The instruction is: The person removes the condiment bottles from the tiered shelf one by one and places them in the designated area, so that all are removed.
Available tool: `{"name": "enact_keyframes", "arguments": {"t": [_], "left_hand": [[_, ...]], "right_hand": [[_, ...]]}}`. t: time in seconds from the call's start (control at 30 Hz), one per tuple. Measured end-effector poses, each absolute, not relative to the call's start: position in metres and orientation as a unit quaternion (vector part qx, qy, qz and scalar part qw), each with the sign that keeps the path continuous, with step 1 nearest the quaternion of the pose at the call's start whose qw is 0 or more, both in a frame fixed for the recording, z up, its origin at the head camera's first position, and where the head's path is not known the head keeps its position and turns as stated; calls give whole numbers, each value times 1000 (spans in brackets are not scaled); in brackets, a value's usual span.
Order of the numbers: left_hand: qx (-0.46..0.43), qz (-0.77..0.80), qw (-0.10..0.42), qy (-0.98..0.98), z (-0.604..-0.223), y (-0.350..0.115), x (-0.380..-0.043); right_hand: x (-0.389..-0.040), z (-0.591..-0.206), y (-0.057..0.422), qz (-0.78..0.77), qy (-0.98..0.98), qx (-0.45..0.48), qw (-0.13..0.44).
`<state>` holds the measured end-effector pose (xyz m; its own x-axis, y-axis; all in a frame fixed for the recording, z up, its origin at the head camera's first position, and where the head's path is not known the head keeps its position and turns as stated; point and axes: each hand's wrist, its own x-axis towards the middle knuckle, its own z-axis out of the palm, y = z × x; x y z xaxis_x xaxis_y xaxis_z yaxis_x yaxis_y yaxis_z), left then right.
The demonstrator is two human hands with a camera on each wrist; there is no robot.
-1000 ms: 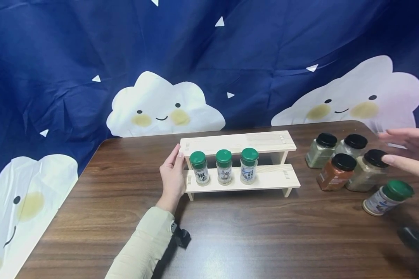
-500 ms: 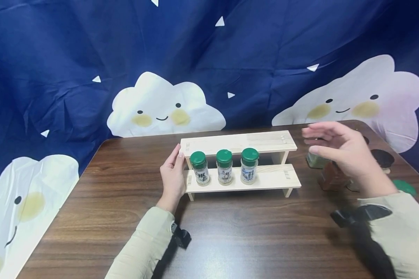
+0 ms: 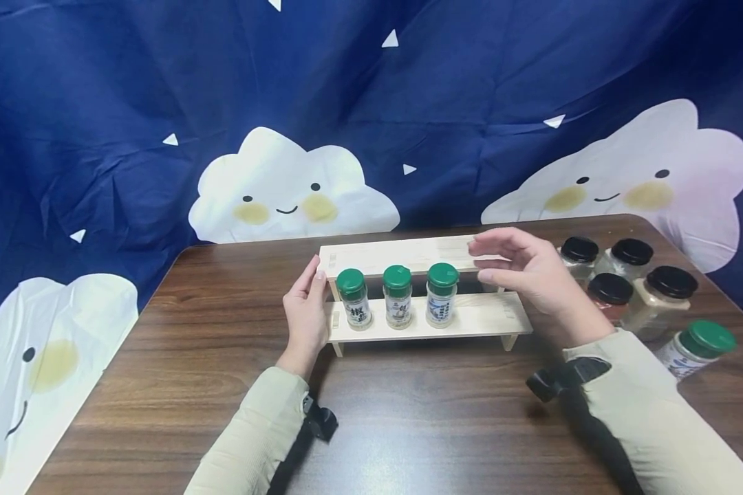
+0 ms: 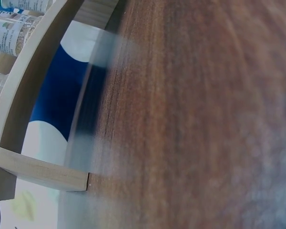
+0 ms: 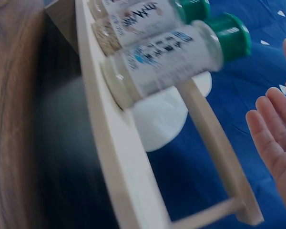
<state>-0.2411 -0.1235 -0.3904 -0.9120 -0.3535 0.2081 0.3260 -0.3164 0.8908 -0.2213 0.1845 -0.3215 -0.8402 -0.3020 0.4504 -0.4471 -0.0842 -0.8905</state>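
Observation:
A light wooden two-tier rack (image 3: 470, 322) stands on the table. Three spice shakers with green lids stand on its lower tier: a left shaker (image 3: 356, 302), a middle shaker (image 3: 397, 299) and a right shaker (image 3: 441, 297). My left hand (image 3: 305, 309) rests against the rack's left end with fairly straight fingers. Over the right end of the upper tier hovers my right hand (image 3: 526, 268), its fingers loosely bent and apart from the thumb. In the right wrist view that hand's palm and fingers (image 5: 271, 126) hold nothing, beside the right shaker (image 5: 167, 62).
At the right stand several black-lidded jars, among them a jar of beige powder (image 3: 659, 302) and a jar of red powder (image 3: 609, 302), partly behind my right arm. A further green-lidded shaker (image 3: 687, 354) is in front of them. A blue cloud-print cloth (image 3: 446, 103) hangs behind the table (image 3: 446, 412).
My right hand has moved left from the jars at the far right to the right end of the rack's upper tier. The left hand, rack and shakers stay in place.

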Motion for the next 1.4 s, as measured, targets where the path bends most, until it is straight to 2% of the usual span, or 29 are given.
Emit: {"name": "enact_keyframes", "arguments": {"t": [0.13, 0.57, 1.0, 1.4], "left_hand": [[11, -810, 208, -548, -390, -124, -240], [9, -811, 206, -548, -389, -123, -239], [5, -810, 208, -547, -393, -124, -240], [6, -810, 209, -548, -393, -124, -241]], "right_hand": [[-225, -329, 174, 678, -683, 269, 25], [-232, -339, 153, 604, -745, 284, -1], [-230, -343, 153, 607, -746, 273, -6], [-228, -343, 153, 603, -745, 284, 17]]}}
